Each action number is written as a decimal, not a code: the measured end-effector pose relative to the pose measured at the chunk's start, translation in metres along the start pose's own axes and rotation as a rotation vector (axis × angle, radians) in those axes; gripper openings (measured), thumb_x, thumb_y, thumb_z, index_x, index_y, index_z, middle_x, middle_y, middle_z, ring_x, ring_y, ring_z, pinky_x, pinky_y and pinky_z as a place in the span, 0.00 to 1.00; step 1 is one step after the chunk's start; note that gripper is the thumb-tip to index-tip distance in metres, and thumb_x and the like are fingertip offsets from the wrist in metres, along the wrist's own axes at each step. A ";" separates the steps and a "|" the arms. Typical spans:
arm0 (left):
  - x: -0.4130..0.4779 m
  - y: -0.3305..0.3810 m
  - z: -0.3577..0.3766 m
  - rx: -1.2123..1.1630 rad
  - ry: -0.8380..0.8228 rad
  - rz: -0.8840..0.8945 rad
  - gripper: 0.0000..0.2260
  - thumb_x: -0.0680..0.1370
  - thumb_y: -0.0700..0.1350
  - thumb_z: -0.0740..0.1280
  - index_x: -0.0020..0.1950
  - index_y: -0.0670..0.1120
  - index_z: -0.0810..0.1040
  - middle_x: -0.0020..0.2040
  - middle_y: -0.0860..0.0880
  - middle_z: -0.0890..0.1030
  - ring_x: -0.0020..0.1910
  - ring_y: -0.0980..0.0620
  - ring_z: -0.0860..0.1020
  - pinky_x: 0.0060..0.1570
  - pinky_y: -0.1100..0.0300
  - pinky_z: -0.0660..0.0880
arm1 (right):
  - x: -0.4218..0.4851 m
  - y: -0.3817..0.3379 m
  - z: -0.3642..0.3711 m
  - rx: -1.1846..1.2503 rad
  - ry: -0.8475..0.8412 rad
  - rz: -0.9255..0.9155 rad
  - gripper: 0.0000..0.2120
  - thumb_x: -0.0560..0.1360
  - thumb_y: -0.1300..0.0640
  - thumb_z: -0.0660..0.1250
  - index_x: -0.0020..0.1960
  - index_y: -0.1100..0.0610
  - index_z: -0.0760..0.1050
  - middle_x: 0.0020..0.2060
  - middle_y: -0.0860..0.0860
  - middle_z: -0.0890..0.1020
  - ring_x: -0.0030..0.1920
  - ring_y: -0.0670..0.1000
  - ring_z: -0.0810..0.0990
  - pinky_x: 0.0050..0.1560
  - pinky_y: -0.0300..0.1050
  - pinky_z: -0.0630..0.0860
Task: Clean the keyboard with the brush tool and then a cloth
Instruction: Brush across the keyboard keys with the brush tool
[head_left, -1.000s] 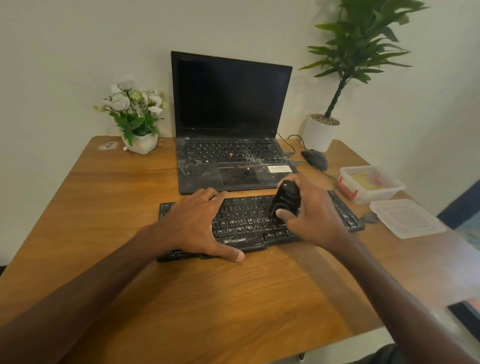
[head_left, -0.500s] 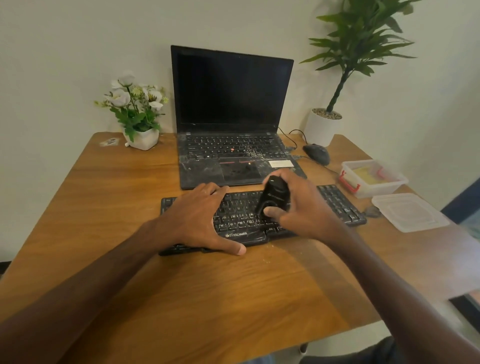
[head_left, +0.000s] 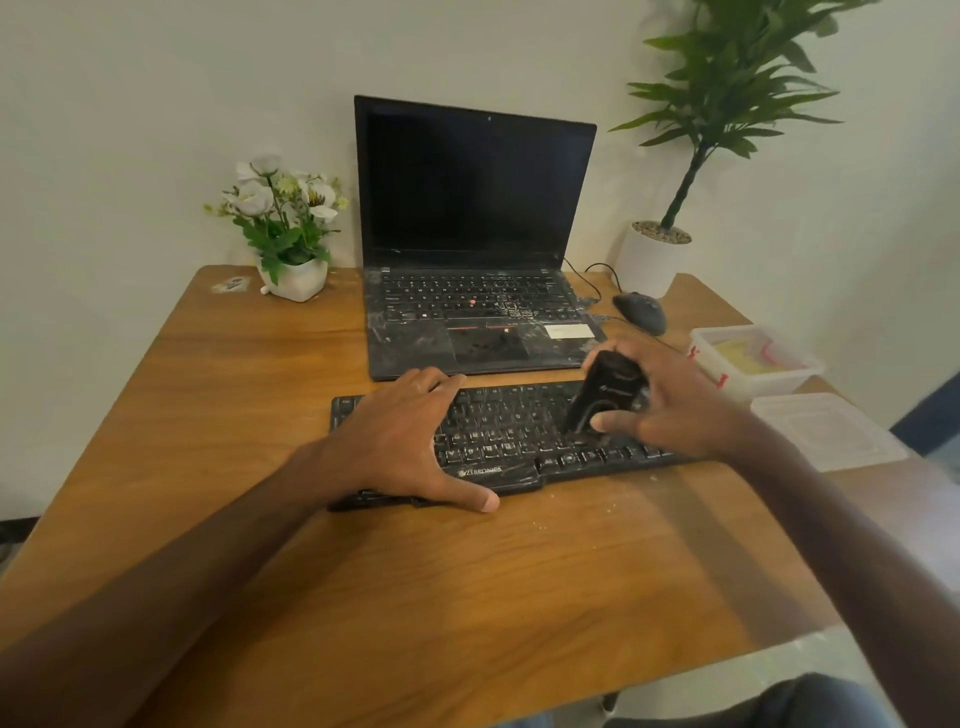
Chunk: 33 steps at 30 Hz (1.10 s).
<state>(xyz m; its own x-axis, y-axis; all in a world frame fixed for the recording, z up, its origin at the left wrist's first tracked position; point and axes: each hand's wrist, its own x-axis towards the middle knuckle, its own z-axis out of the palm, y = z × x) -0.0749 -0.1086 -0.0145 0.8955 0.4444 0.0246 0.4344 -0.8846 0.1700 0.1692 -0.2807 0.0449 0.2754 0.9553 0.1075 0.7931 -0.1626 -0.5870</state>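
The left hand (head_left: 400, 447) lies flat, fingers spread, on the left half of the black keyboard (head_left: 519, 441), whose long axis runs left to right on the wooden table (head_left: 467, 597). The right hand (head_left: 670, 410) grips the black brush tool (head_left: 605, 392), tilted, its lower end on the right-hand keys; half a second ago it stood nearer the middle. Beyond sits a dusty laptop (head_left: 475, 249).

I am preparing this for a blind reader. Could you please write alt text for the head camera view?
A person's right hand holds a black brush tool on a dusty black keyboard, while the left hand rests on the keyboard's left part. Behind it on the wooden desk are an open dusty laptop, a mouse and a flower pot.
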 end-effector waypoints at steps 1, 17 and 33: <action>0.000 0.000 0.000 0.003 0.005 0.004 0.66 0.59 0.85 0.65 0.85 0.46 0.50 0.80 0.51 0.61 0.77 0.51 0.62 0.73 0.53 0.65 | 0.002 -0.005 0.006 0.004 -0.015 -0.024 0.25 0.69 0.65 0.79 0.59 0.46 0.75 0.48 0.46 0.83 0.47 0.41 0.84 0.43 0.35 0.80; -0.002 0.001 0.001 -0.055 0.014 0.014 0.62 0.60 0.83 0.67 0.84 0.50 0.54 0.75 0.53 0.65 0.72 0.53 0.65 0.67 0.55 0.68 | 0.021 -0.056 0.036 0.054 0.007 -0.156 0.26 0.70 0.63 0.78 0.62 0.49 0.72 0.52 0.42 0.81 0.55 0.43 0.82 0.51 0.40 0.83; 0.002 -0.002 0.006 -0.080 0.086 0.033 0.50 0.59 0.85 0.66 0.71 0.54 0.68 0.61 0.55 0.73 0.58 0.55 0.71 0.58 0.52 0.76 | 0.029 -0.065 0.079 0.101 -0.067 -0.268 0.24 0.70 0.63 0.77 0.61 0.51 0.72 0.49 0.46 0.82 0.49 0.44 0.84 0.46 0.45 0.84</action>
<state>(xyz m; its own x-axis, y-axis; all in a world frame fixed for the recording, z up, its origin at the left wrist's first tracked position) -0.0736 -0.1071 -0.0208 0.8960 0.4290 0.1149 0.3928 -0.8862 0.2456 0.0831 -0.2231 0.0231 0.0239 0.9756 0.2182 0.7739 0.1201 -0.6218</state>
